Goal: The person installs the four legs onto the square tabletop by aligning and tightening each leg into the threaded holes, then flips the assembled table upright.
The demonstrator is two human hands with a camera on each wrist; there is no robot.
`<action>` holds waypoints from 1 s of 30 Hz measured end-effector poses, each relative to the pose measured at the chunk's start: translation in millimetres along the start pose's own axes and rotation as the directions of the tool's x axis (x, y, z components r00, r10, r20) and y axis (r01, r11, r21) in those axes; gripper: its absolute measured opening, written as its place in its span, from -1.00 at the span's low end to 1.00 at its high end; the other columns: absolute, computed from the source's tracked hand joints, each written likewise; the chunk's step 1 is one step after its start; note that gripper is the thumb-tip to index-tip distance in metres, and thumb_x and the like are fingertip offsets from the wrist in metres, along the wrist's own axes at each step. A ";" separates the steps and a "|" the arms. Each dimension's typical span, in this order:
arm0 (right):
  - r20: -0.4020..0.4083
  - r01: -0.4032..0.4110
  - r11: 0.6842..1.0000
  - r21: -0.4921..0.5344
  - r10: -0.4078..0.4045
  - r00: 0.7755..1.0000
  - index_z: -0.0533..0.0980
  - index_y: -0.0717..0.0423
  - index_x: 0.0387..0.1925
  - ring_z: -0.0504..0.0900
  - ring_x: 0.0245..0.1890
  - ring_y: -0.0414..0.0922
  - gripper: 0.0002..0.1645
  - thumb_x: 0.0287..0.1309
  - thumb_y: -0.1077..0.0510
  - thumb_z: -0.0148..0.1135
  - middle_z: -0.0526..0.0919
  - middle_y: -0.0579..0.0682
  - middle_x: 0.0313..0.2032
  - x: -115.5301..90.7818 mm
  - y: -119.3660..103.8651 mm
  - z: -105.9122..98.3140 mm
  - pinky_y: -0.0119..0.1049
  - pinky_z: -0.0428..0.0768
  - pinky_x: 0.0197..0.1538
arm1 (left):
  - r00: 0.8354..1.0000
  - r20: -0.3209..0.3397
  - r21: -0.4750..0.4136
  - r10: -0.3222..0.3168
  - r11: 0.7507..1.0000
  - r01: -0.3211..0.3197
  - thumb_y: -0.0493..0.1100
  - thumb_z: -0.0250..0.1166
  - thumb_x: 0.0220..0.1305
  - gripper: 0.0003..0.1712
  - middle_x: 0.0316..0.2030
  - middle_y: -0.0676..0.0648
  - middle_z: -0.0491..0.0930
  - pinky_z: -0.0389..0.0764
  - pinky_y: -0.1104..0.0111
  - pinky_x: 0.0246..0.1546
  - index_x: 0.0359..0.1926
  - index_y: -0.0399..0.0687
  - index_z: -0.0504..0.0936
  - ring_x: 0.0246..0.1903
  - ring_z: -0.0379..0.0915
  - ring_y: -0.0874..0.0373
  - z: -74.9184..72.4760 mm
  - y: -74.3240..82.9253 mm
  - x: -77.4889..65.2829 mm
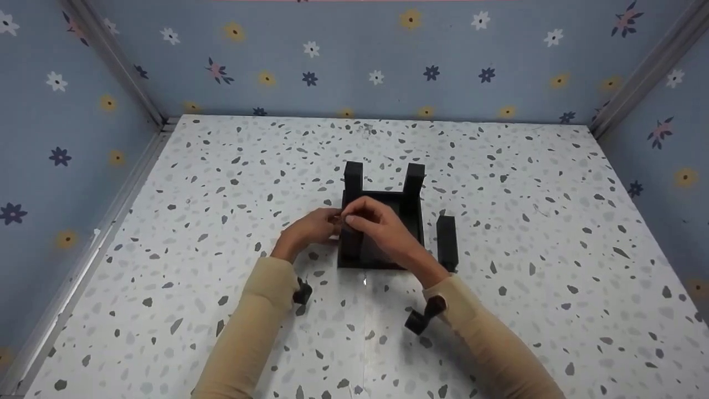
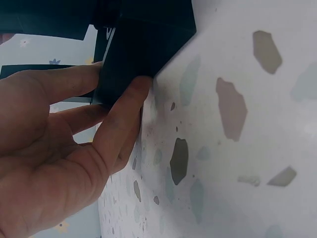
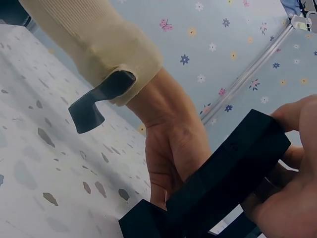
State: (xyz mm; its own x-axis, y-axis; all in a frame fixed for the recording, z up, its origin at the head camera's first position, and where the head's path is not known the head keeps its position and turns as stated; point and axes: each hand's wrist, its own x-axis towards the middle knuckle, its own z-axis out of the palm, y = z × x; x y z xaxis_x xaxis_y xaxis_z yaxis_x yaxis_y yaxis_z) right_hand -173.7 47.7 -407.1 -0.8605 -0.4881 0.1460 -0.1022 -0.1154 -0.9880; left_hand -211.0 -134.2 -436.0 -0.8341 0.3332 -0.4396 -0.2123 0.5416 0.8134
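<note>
A black tabletop-like base [image 1: 382,266] with a raised rim lies underside up on the table, its legs pointing upward. Two far legs, one left [image 1: 354,178] and one right [image 1: 414,179], stand at its back corners. My left hand [image 1: 313,226] holds the base's left side; in the left wrist view its fingers [image 2: 121,116] bear on the side panel near the tabletop. At the front-left corner, my right hand [image 1: 388,230] pinches the upper end of a third black leg [image 3: 223,171]. That leg's lower end is hidden in the right wrist view.
A loose black leg [image 1: 447,241] lies right of the base, close to my right wrist. Beneath everything is a white speckled table [image 1: 526,221]. Blue floral walls [image 1: 360,61] border it at the back and both sides. Black camera mounts [image 1: 424,316] stick out from the sleeves.
</note>
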 end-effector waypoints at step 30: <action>-0.016 0.068 0.979 -0.190 -0.072 0.997 0.42 0.33 0.07 0.56 0.01 -0.01 -0.55 0.11 0.38 0.26 0.52 0.18 0.03 -23.1 -23.3 4.1 0.03 0.52 0.16 | 1.000 0.000 0.037 0.012 0.999 -0.012 -0.28 0.07 0.28 -0.53 0.08 -0.11 0.52 0.46 0.18 0.20 0.22 -0.06 0.47 0.07 0.43 0.03 -1.4 -0.4 -0.3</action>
State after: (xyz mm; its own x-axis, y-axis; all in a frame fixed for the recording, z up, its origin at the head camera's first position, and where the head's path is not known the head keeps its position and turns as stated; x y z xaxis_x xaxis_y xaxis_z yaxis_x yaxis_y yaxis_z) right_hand -149.4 58.1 -387.3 -0.8585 -0.4648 0.2165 -0.2539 0.0185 -0.9671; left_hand -211.4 -135.6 -435.7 -0.8365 0.3401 -0.4298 -0.1833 0.5654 0.8042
